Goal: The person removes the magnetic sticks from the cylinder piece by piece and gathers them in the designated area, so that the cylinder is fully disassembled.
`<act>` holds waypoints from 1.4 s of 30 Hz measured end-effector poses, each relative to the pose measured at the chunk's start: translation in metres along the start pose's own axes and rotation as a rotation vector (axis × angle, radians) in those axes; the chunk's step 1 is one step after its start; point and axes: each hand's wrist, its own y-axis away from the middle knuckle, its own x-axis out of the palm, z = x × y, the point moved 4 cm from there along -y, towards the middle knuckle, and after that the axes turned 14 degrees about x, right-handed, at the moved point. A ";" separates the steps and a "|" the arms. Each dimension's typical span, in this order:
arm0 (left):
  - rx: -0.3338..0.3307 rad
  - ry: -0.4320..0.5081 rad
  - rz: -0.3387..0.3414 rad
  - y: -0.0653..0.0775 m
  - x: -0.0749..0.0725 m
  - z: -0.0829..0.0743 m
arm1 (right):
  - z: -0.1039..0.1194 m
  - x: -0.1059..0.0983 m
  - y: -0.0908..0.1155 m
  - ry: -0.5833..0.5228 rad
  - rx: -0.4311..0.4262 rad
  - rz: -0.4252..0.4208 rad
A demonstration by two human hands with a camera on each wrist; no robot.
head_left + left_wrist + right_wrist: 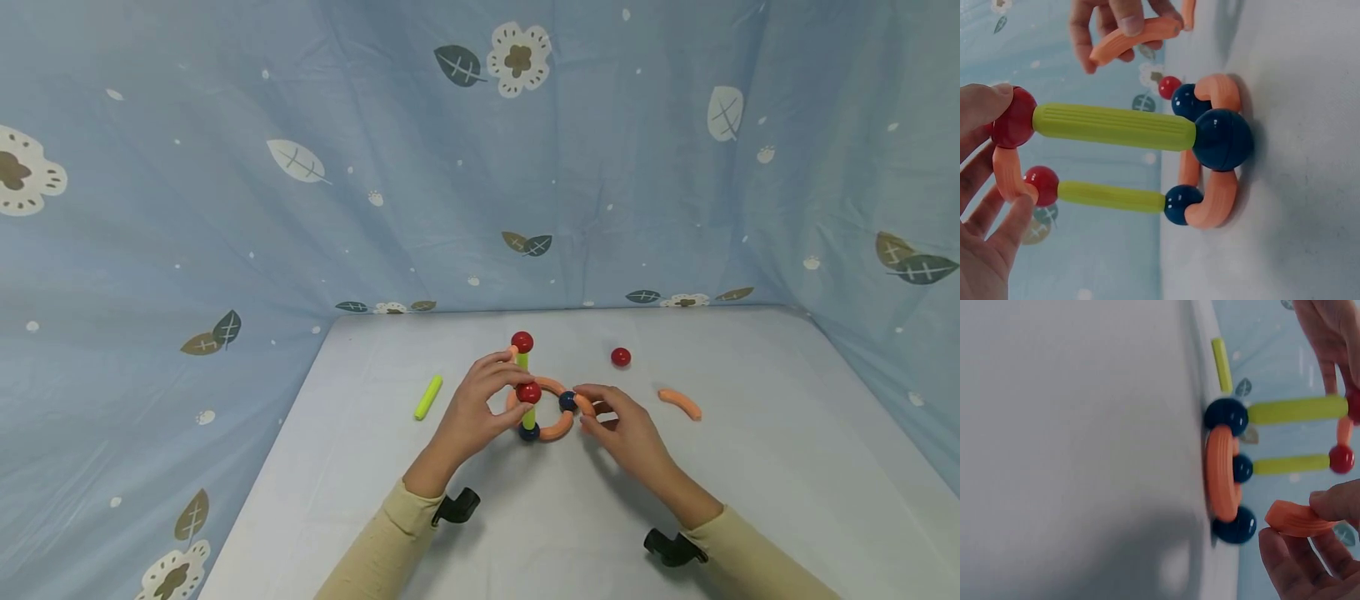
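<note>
Fabric with a blue ground and printed leaves and flowers (405, 208) fills the whole background, and below it stretches a table under a plain white cover (787, 467). Two beige sleeves (378, 546) come in from the bottom edge, and now to the centre of the action: a construction of coloured rods and balls (556, 432) stands on the table! Its base is a ring of orange curved rods (1215, 203) and dark blue glossy balls (1225, 140); two straight yellow-green ribbed rods (1113, 128) rise from it, each topped by a red glossy ball (1015, 122), with an orange curved link (1007, 172) bridging the pair.

Look at the left hand (480, 402): fingers and thumb bent around that top end, gripping the nearer red ball and touching the link. Over on the other side, the right hand (628, 429) pinches an orange curved piece (1297, 519) between thumb and fingers, just above the ring's right-hand blue ball and apart from it. Black devices (459, 506) sit at both wrists.

Out wide, a loose yellow-green rod (428, 397) lies to the left, a loose orange curved rod (680, 404) to the right, and, smallest of all, a loose red ball (621, 357) rests farther back.
</note>
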 end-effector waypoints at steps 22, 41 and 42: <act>-0.014 0.009 0.005 0.000 0.000 0.001 | -0.063 -0.046 -0.018 0.209 0.093 -0.102; -0.007 0.019 -0.006 0.000 -0.001 -0.001 | -0.079 -0.061 -0.032 0.381 0.122 -0.112; -0.011 0.021 -0.005 0.000 -0.001 -0.001 | -0.079 -0.061 -0.032 0.389 0.119 -0.112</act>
